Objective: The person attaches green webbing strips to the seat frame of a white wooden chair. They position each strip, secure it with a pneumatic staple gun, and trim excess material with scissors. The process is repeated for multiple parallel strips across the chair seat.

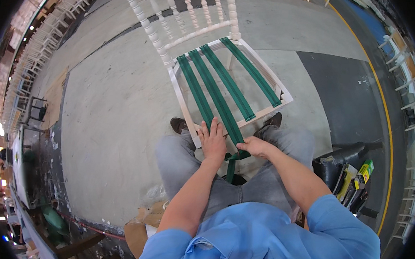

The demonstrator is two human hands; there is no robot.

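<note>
A white wooden chair (180, 94) with a spindle back stands in front of me, its seat frame open. Several green webbing straps (231, 90) run from its back rail toward the front rail. Fingers extended, my left hand (212, 141) lies by the front rail at the end of the leftmost strap (194, 86). My right hand (256, 147) is closed on a longer green webbing strap (224, 117), which passes over the front rail. Its loose tail (231, 170) hangs between my knees. The fingertips of my right hand are partly hidden by the strap.
At my right, a black bag-like item (339, 161) lies near a green-and-yellow box (366, 170) and other small packages. Torn cardboard (139, 225) sits by my left side. Rows of white chairs (23, 80) line the left, with more chairs (405, 67) beyond a yellow floor line (380, 93).
</note>
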